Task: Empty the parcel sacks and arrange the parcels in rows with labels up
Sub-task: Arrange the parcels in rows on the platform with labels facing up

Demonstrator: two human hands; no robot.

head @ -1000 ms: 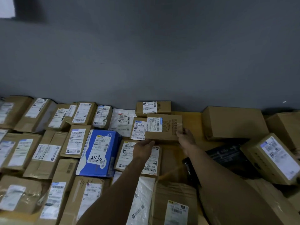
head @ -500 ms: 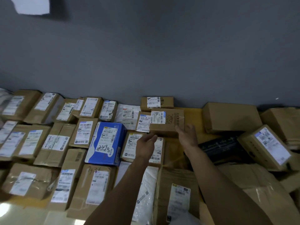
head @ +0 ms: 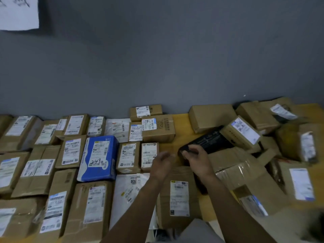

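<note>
Parcels (head: pixel 71 151) lie in rows across the left half of the yellow bench (head: pixel 180 123), their white labels facing up, and the back row runs along the foot of the grey wall (head: pixel 157 58). Among them we see a blue parcel (head: pixel 99 158) with "2490" handwritten on its label, a white mailer bag (head: pixel 129 190) in the near row, and a brown box (head: pixel 158 128) at the right end of the back rows, label up, just in front of a smaller box (head: pixel 145 111) by the wall. To the right, the parcels sit in a loose heap: a plain brown box (head: pixel 212 118) shows no label, a tilted box (head: pixel 243 132) leans with its label facing us, and several more overlap at odd angles. The right hand (head: pixel 194 160) has its fingers curled round the near end of a flat black parcel (head: pixel 210 141), whose far end reaches towards the tilted box; we cannot make out a label on it. The left hand (head: pixel 161 163) holds nothing, with its fingers relaxed, and hovers just beside the right hand, over the right edge of a small labelled box (head: pixel 149 155) at the end of the second row. Below the hands lies a brown parcel (head: pixel 178 197), label up. A white sheet (head: pixel 17 13) hangs high on the wall at far left.
</note>
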